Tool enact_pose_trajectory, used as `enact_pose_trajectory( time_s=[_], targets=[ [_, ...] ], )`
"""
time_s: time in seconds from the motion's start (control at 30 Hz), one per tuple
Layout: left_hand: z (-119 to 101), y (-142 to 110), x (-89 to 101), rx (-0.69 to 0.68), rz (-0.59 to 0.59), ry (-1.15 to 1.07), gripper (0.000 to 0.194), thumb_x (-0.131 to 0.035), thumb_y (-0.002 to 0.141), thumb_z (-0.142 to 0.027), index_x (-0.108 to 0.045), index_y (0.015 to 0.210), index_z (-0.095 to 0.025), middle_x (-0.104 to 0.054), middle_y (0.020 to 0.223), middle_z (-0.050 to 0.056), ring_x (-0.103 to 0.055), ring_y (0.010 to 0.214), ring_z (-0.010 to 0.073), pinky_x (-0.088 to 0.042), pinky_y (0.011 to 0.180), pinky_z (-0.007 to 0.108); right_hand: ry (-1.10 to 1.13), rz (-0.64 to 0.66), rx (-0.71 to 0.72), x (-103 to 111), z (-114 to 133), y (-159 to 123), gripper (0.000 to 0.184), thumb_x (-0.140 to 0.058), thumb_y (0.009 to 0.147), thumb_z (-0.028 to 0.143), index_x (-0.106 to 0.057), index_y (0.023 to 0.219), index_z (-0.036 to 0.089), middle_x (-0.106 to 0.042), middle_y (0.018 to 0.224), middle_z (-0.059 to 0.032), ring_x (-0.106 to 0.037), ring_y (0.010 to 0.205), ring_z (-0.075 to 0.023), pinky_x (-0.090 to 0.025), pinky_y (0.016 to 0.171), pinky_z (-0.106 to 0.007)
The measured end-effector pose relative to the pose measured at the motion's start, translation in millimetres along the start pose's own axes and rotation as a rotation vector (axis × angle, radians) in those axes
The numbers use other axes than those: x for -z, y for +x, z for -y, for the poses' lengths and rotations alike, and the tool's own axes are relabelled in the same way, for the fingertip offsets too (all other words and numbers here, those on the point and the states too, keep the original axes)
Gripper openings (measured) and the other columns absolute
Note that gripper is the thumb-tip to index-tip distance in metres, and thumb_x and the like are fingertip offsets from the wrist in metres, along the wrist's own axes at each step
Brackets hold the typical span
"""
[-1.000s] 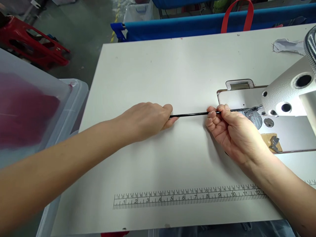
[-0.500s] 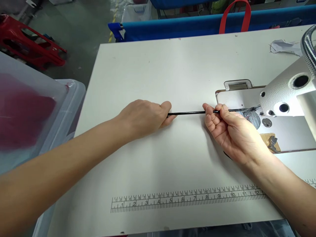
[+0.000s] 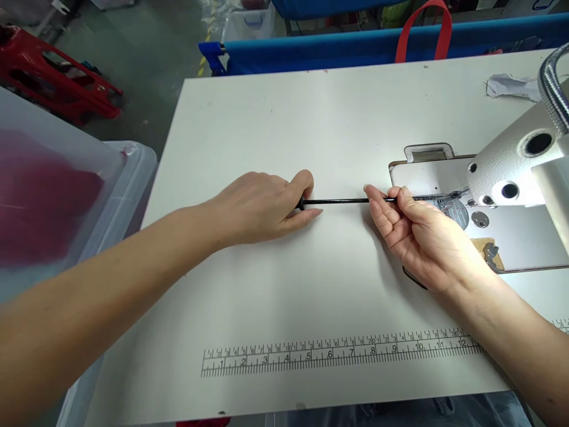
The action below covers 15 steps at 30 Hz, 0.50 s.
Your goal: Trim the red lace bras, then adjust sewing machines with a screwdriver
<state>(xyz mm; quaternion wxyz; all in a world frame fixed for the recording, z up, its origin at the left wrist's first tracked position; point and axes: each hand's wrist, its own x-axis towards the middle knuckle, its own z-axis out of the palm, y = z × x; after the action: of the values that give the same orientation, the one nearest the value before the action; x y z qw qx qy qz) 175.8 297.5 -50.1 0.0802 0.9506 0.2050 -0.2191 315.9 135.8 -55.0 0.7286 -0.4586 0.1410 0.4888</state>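
A thin black cord [image 3: 338,201] runs taut and level over the white sewing table [image 3: 284,124] toward the needle area of the sewing machine [image 3: 511,172]. My left hand [image 3: 262,204] is closed on the cord's left end, thumb on top. My right hand [image 3: 415,234] lies palm up and pinches the cord between thumb and fingertips, just left of the metal bed plate [image 3: 427,175]. Past my right hand the cord goes on under the presser foot [image 3: 457,194].
A printed ruler [image 3: 338,353] runs along the table's near edge. A clear plastic bin [image 3: 57,196] with dark red cloth stands at the left. A blue rail [image 3: 355,38] with a red strap lies behind the table, and a paper scrap [image 3: 511,86] sits far right.
The stretch of cord between my hands has grown a little shorter. My left thumb has lifted onto the cord's end; both hands stay in nearly the same place.
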Motion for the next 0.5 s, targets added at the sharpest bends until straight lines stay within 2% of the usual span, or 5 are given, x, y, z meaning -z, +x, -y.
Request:
enact_pose_trajectory(
  time_s=[0.13, 0.27, 0.37, 0.5],
  targets=[
    [-0.8, -6.9, -2.5, 0.018, -0.042, -0.002, 0.036, -0.035, 0.092, -0.048, -0.051, 0.11, -0.021, -0.057, 0.051, 0.0, -0.049, 0.041, 0.02, -0.03, 0.048, 0.032, -0.027, -0.009, -0.014, 0.8, 1.1, 0.2, 0.039, -0.035, 0.104, 0.014, -0.057, 0.073, 0.015, -0.071, 0.078, -0.0062, -0.073, 0.09, -0.0137, -0.061, 0.079, -0.02],
    [-2.1, -13.2, -4.5, 0.043, -0.155, 0.021, 0.041, -0.033, 0.094, -0.053, -0.054, 0.11, -0.021, -0.07, 0.084, 0.007, -0.06, 0.057, 0.0211, -0.03, 0.05, 0.03, -0.04, 0.052, -0.007, 4.6, 1.1, 1.4, 0.037, -0.038, 0.104, 0.015, -0.059, 0.074, 0.015, -0.072, 0.081, -0.0066, -0.072, 0.093, -0.0139, -0.061, 0.083, -0.024],
    [-3.4, -14.4, -8.2, 0.076, -0.245, 0.032, 0.043, -0.037, 0.093, -0.057, -0.059, 0.103, -0.021, -0.069, 0.104, 0.01, -0.064, 0.072, 0.0229, -0.031, 0.052, 0.03, -0.032, 0.077, -0.003, 6.7, 1.2, 2.6, 0.037, -0.038, 0.104, 0.015, -0.059, 0.074, 0.015, -0.073, 0.083, -0.0074, -0.072, 0.095, -0.0142, -0.06, 0.084, -0.024],
    [-4.9, -12.9, -14.3, 0.112, -0.284, 0.082, 0.046, -0.035, 0.094, -0.057, -0.062, 0.097, -0.02, -0.067, 0.097, 0.01, -0.063, 0.078, 0.0244, -0.029, 0.053, 0.029, -0.023, 0.069, -0.017, 7.2, 2.1, 3.9, 0.039, -0.035, 0.104, 0.015, -0.06, 0.075, 0.013, -0.073, 0.089, -0.0118, -0.072, 0.094, -0.0146, -0.06, 0.082, -0.022]
  ],
)
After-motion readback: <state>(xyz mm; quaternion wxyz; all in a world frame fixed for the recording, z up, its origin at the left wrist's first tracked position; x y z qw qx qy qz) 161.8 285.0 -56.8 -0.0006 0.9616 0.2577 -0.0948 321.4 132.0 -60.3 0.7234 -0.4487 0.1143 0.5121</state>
